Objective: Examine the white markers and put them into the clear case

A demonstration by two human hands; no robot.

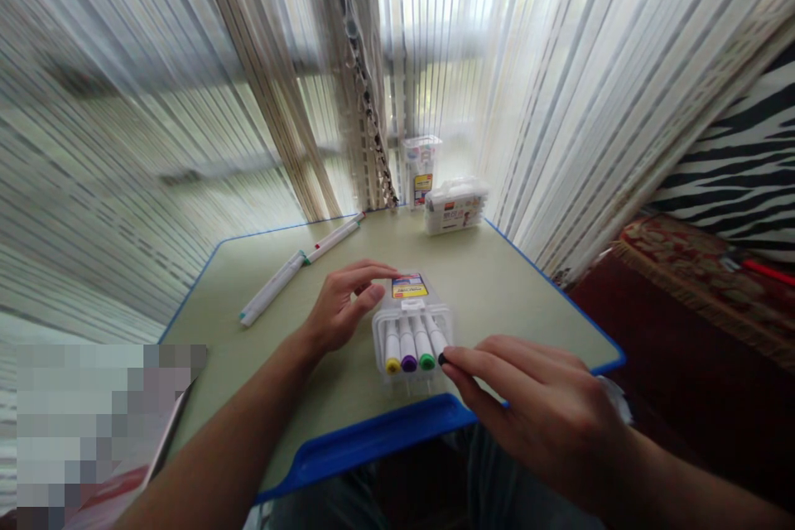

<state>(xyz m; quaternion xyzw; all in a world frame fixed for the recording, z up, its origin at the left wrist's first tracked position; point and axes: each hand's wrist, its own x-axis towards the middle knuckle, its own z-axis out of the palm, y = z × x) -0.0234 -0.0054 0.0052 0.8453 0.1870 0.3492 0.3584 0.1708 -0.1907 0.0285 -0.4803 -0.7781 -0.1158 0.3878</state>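
A clear plastic marker case point(412, 330) lies on the small green table point(497, 281) with a blue rim. Inside it are markers with yellow, purple, green and black caps. My left hand point(344, 306) wraps round the case's left side, thumb against it and fingers over its far end. My right hand point(534, 406) pinches the black-capped marker point(436, 339) at its near end, at the right of the row.
Two white markers point(273, 288), point(335, 237) lie loose at the table's back left. Two more marker boxes point(421, 170), point(455, 205) stand at the back by the curtains. A patterned rug point(701, 265) lies to the right.
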